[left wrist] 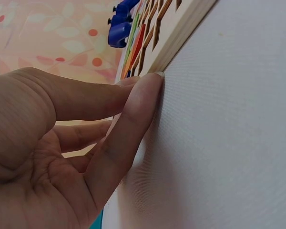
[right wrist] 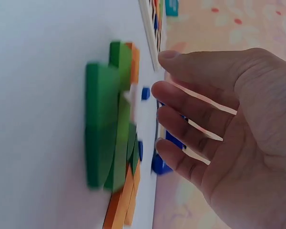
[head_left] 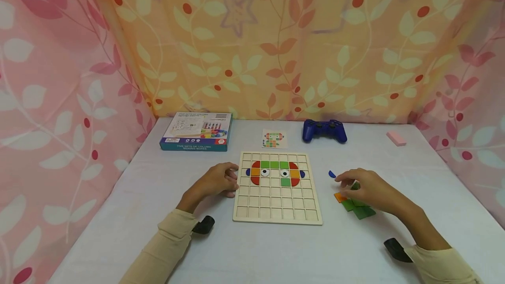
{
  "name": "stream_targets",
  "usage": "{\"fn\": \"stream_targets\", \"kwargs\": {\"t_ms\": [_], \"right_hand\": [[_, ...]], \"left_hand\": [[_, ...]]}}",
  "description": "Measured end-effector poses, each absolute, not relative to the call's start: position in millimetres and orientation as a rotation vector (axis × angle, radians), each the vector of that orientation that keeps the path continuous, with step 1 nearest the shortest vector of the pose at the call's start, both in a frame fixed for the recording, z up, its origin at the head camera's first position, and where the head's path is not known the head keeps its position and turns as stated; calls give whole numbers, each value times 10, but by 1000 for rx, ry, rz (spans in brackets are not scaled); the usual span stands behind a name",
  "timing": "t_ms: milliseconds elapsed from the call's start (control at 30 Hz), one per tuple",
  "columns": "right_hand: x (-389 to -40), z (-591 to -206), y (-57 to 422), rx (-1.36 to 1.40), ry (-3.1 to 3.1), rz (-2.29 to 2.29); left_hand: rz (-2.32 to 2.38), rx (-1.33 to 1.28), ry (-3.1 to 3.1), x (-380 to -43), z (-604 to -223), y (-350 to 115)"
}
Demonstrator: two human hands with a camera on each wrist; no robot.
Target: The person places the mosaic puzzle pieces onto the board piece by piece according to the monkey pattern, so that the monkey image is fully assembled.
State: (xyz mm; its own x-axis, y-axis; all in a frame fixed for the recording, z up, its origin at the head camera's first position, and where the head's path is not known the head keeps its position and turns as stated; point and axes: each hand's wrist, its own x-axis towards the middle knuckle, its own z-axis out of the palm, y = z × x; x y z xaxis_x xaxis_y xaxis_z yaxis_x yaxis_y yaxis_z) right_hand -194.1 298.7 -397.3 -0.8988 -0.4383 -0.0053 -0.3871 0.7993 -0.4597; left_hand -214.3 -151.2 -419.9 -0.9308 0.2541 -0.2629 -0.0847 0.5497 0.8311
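Note:
A pale wooden grid board (head_left: 268, 214) lies on the table, with red, orange, green and blue pieces and two white eye pieces set in its upper rows. My left hand (head_left: 218, 179) is at the board's left edge, fingertips right against its side in the left wrist view. Over a loose pile of green tiles (head_left: 362, 212) and an orange tile (head_left: 340, 197) hovers my right hand (head_left: 368, 187). Its fingers are loosely bent and hold nothing in the right wrist view. Just beyond its fingertips lies a blue half-round piece (head_left: 332, 174).
Behind the board lies a pattern card (head_left: 275, 139) showing a coloured figure. A boxed set (head_left: 196, 132) sits at the back left. At the back right are a blue game controller (head_left: 325, 131) and a pink block (head_left: 396, 138). Patterned curtains (head_left: 252, 56) enclose the table.

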Motion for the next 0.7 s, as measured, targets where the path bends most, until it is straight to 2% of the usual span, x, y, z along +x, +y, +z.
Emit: {"fn": "stream_targets", "kwargs": {"t_ms": [367, 700], "right_hand": [[-1738, -4014, 3337, -529, 2871, -660], [-1685, -4046, 3422, -500, 2862, -680]], "left_hand": [[1302, 152, 2473, -2139, -4201, -1510], [1297, 147, 2480, -2149, -4210, -1511]]}}
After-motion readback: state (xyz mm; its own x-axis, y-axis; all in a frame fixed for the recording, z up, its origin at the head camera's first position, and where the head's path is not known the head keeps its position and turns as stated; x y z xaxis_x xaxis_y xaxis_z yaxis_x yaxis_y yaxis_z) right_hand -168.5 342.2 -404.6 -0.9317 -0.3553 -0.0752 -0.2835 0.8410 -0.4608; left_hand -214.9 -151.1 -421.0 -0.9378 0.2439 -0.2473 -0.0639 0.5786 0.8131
